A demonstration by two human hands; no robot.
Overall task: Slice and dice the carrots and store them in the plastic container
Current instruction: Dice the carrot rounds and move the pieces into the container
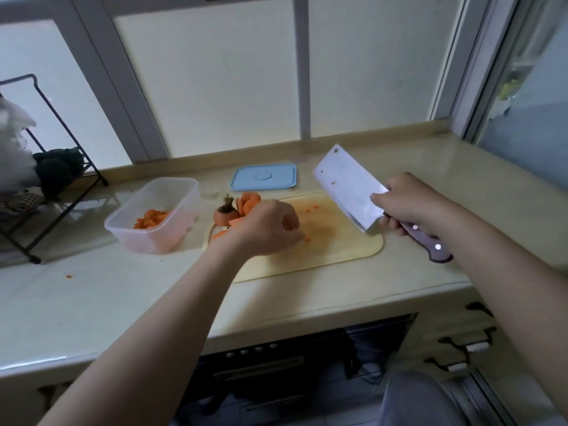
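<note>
The left forearm (159,315) brings the left hand (267,229) to carrot slices (249,200) on the board (344,244), fingers curled, grip hidden; the right hand (408,204) clenches the cleaver (347,186), apparently lifted safely clear.

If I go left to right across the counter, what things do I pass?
Black wire rack → plastic container → carrot top → left hand → cleaver → right hand.

Shiny metal cleaver (347,189), translucent plastic container (153,215), matt blue lid (264,176), glossy countertop (123,290).
</note>
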